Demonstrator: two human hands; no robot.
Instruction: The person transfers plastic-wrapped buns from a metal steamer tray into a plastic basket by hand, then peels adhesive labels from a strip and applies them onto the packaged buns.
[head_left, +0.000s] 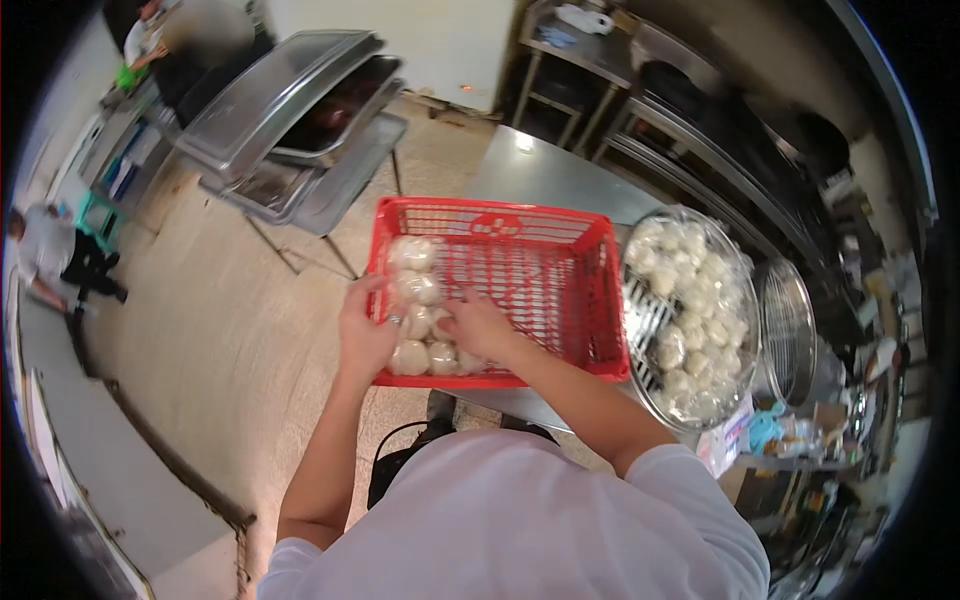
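Observation:
A red plastic basket [540,215] with slotted walls sits in front of me, its left part reaching past the metal table. White round buns [412,253] in clear plastic line its left side in short rows. My left hand [365,328] is closed over the basket's left rim, thumb inward near the buns. Inside the basket, my right hand [480,325] has its fingers curled on a bun [440,322] among the lower rows; the fingertips are partly hidden. To the right, a round metal steamer tray [650,312] holds many more buns under clear plastic.
The metal table [560,175] carries the basket and tray. Another round rack [787,330] stands at the right. Ahead left is a stand with large lidded metal trays [285,100]. Two people [65,250] are at the left, one farther back. A dark stove [700,130] lines the back right.

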